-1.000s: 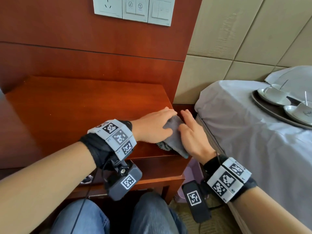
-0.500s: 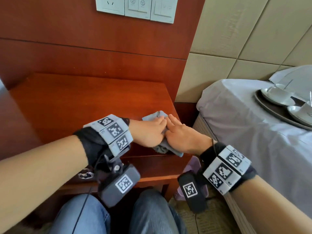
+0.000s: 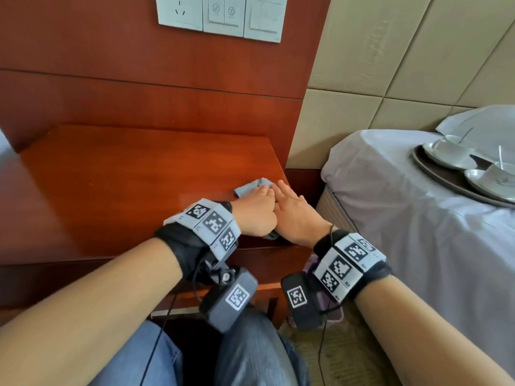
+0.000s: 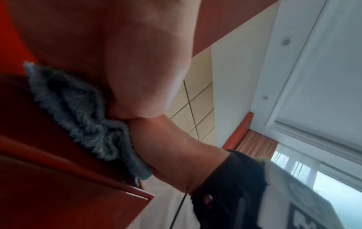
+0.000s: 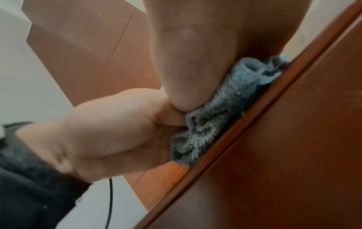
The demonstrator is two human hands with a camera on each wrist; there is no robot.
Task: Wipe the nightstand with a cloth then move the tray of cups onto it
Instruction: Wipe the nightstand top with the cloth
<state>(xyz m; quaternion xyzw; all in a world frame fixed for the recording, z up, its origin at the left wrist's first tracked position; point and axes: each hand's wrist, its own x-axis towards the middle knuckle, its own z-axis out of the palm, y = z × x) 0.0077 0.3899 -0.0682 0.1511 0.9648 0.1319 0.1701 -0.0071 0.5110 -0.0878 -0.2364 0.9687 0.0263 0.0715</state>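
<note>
The reddish wooden nightstand [image 3: 133,185] stands in front of me. A grey-blue cloth [image 3: 250,187] lies bunched at its right front corner, one end poking out past my fingers. My left hand [image 3: 257,210] sits on the cloth with curled fingers gripping it. Beside it, touching, my right hand [image 3: 292,210] presses on the cloth with straight fingers. The wrist views show the cloth [image 4: 82,117] [image 5: 225,111] squeezed between both palms and the wood edge. A dark oval tray [image 3: 434,174] with two white cups on saucers [image 3: 448,150] [image 3: 498,176] rests on the bed at the right.
A white-sheeted bed [image 3: 404,232] stands close to the right of the nightstand, with a pillow [image 3: 479,121] behind the tray. A wall switch panel [image 3: 220,15] hangs above. My knees in jeans [image 3: 250,352] are below the nightstand's front.
Both hands have slid the cloth away from the front corner, farther back along the nightstand's right edge. The left hand's fingers have curled tighter over it.
</note>
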